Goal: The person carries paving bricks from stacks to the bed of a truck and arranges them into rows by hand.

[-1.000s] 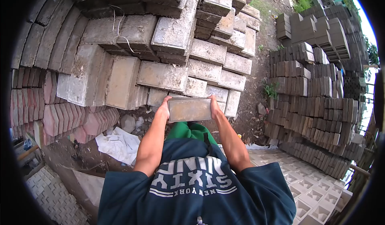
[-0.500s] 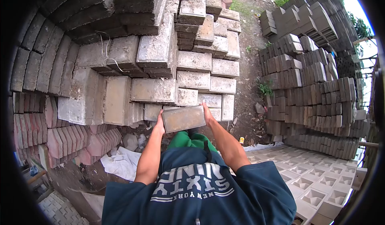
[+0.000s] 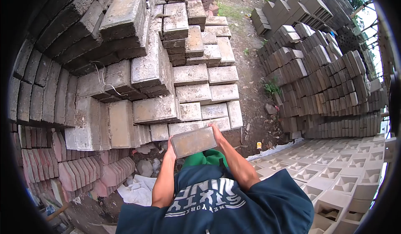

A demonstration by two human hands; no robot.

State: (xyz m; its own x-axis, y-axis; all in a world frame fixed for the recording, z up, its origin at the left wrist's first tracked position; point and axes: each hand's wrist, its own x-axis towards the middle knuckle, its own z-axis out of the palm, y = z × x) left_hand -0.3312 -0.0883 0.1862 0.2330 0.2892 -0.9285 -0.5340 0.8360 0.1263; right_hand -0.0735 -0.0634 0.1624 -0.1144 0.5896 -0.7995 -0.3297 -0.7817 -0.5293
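A rectangular concrete paving block [image 3: 194,142] is held between both hands in front of my waist, its broad brownish-grey face turned up. My left hand [image 3: 170,148] is closed on its left end and my right hand [image 3: 217,134] on its right end; the fingers underneath are mostly hidden. The block tilts a little, right end farther forward. Just beyond it lies the near edge of a stepped stack of similar paving blocks [image 3: 155,110], dusty and pale on top. A thin white cord [image 3: 112,86] trails over blocks at the left.
Reddish hexagonal pavers [image 3: 79,173] stand in rows at left, near a crumpled white sheet [image 3: 137,191]. A dirt path [image 3: 247,73] runs right of the stack. Beyond it rise more block piles [image 3: 321,81]. Pale patterned blocks [image 3: 326,161] and a yellow cup [image 3: 259,145] lie right.
My view has tilted and shifted, so the stacks sit lower in the picture. The block stays in both hands, now more slanted, with its right end raised in view.
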